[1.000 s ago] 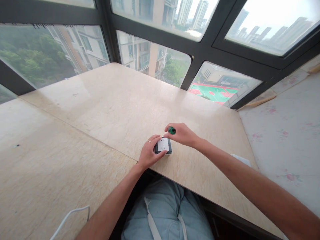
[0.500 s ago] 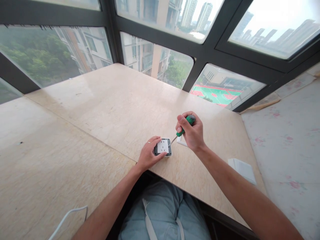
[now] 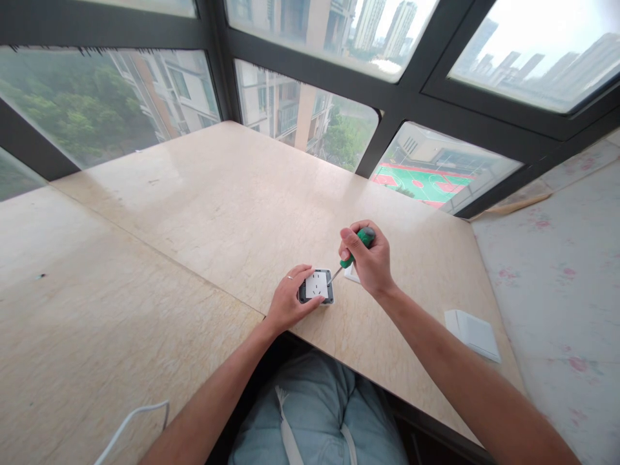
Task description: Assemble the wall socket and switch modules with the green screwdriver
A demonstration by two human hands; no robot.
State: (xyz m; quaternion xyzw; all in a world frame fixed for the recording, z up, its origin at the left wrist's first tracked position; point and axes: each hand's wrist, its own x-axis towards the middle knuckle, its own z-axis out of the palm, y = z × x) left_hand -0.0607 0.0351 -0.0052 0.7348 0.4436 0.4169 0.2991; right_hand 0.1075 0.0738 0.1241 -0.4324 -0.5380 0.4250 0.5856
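A white socket (image 3: 316, 285) with a dark grey frame sits on the beige stone counter (image 3: 232, 213) near its front edge. My left hand (image 3: 289, 301) grips it from the left, with thumb and fingers around its near and far sides. In my right hand (image 3: 369, 255) is a screwdriver (image 3: 346, 261) with a green and black handle, its shaft slanting down to the left. The tip meets the right side of the socket's frame; the screw there is too small to make out. Partly behind my right hand lies a white frame piece (image 3: 352, 274).
A white switch-like panel (image 3: 472, 334) lies on the counter at the right, near the flowered wall (image 3: 552, 284). A white cable (image 3: 130, 416) runs at the lower left. A tiny dark bit (image 3: 41, 276) lies far left. Windows border the back.
My right hand and the screwdriver handle have shifted slightly left and down, with the tip still at the frame. The whole view has moved a little.
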